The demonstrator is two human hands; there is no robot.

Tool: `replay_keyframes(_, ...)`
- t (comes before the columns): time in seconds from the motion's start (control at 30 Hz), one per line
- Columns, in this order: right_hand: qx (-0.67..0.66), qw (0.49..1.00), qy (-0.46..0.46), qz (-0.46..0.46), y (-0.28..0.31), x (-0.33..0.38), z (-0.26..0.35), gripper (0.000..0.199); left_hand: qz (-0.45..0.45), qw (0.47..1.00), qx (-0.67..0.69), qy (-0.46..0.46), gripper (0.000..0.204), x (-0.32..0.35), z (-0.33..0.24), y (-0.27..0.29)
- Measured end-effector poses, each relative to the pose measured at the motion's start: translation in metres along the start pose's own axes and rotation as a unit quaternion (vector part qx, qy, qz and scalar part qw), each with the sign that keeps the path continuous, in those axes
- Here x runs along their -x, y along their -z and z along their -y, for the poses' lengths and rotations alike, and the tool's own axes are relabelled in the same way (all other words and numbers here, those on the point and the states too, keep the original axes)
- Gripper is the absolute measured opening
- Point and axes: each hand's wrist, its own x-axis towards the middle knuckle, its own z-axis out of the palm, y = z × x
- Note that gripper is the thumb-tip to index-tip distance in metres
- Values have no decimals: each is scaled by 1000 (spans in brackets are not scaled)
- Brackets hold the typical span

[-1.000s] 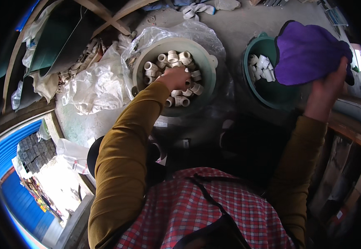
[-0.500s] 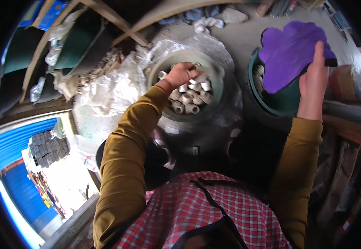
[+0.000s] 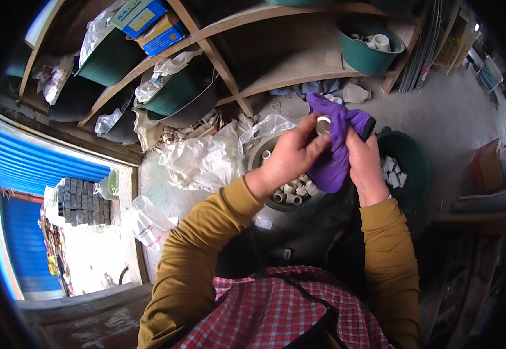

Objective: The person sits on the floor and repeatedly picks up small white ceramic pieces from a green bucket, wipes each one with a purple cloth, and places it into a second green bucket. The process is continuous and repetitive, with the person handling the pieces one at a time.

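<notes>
Above a round grey basin [image 3: 260,152] full of short white plastic pipe fittings [image 3: 292,192], both hands meet at chest height. The left hand [image 3: 291,156] pinches a single small white ring-shaped fitting [image 3: 323,125] between thumb and fingertips, its round opening facing up toward the camera. The right hand [image 3: 364,161] is wrapped around a crumpled purple cloth [image 3: 334,152], which drapes down between the two hands and folds up around the fitting's far side. So the fitting sits just right of the left hand's fingertips and just left of the right hand's, touching the cloth; both hands are about equally near, with the left doing the holding. The cloth's long axis hangs roughly downward over the basin.

To the right, well apart from the hands, a dark green plastic tub [image 3: 411,157] holds more white fittings. Clear crumpled plastic bags [image 3: 203,160] lie left of the basin on the concrete floor [image 3: 448,116]. Wooden shelves [image 3: 276,75] behind carry more green tubs. Nothing stands between the hands and the basin below.
</notes>
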Motion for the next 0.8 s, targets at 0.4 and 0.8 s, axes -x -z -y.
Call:
replay_keyframes(0.4, -64, 980, -53, -182, 1, -24, -13, 23, 6, 884, 439, 160, 42, 12, -7, 22)
replay_keyframes(0.8, 114, 987, -76, -81, -17, -28, -21, 31, -7, 996, -75, 44, 38, 13, 4, 16)
